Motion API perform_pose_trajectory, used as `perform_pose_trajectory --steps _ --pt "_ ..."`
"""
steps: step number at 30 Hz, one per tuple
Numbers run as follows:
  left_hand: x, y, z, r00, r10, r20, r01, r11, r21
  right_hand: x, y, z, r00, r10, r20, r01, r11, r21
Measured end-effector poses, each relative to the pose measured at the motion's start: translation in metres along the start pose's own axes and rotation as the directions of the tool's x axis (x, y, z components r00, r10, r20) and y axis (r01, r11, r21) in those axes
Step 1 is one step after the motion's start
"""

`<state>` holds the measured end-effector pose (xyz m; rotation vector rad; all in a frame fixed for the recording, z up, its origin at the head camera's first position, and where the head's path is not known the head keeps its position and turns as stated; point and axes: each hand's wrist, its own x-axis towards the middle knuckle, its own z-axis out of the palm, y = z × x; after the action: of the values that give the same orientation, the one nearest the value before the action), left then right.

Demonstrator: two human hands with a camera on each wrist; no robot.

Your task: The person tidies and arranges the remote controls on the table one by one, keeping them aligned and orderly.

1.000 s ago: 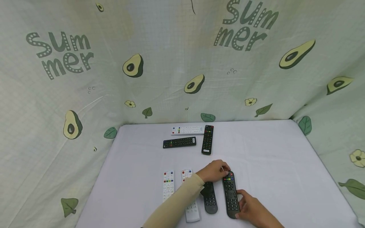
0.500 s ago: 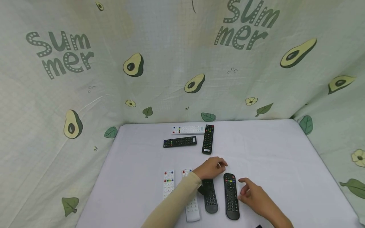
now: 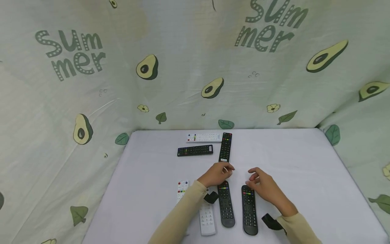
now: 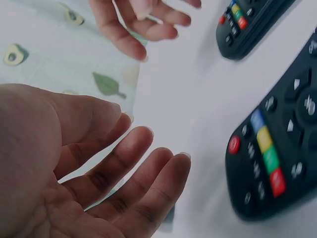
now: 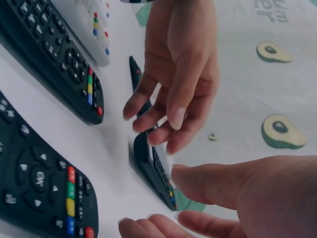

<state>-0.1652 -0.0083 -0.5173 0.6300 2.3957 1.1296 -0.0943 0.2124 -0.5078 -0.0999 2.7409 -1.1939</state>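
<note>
A person's two bare hands hover over a pale lilac table, seen from above. The left hand has its fingers loosely bent, with a narrow gap between thumb and fingertips and nothing held. The right hand is likewise relaxed and empty, its fingers gently curved toward the left hand. The wrist views show both apart from the remotes.

Nearest them, two dark remote controls lie side by side, lengthwise to the person: the inner dark remote, its far end just by the left hand, and the outer dark remote, its far end just by the right hand. Coloured buttons mark those far ends.

To the left, a front white remote and a leftmost white remote are partly hidden by the beige left sleeve.

Toward the back edge lie a rear white remote and a sideways black remote, with an upright-lying black remote to their right. Behind hangs a pale cloth printed with avocados, leaves and "summer".
</note>
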Motion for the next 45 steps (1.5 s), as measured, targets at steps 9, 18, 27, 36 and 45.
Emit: perform_pose_trajectory --steps 9,18,27,36,45 --pt "-0.005 -0.014 -0.019 0.998 -0.006 -0.067 0.007 1.000 0.004 0.051 -0.004 0.010 1.000 0.008 0.019 -0.009 0.999 0.038" --pt "-0.013 -0.023 -0.037 0.994 -0.039 -0.104 0.034 0.998 -0.045 0.090 -0.009 0.026 0.995 0.090 0.044 -0.093 0.994 0.059" --pt "-0.018 -0.035 -0.046 0.984 -0.068 -0.164 0.059 0.997 -0.058 0.109 -0.017 0.038 0.989 0.134 0.058 -0.139 0.986 0.091" --pt "-0.021 -0.040 -0.051 0.979 -0.095 -0.178 0.086 0.994 -0.061 0.127 -0.019 0.050 0.990 0.140 0.030 -0.141 0.989 0.051" --pt "-0.021 -0.039 -0.050 0.982 -0.089 -0.169 0.078 0.995 -0.069 0.134 -0.025 0.057 0.982 0.188 0.005 -0.188 0.982 -0.005"
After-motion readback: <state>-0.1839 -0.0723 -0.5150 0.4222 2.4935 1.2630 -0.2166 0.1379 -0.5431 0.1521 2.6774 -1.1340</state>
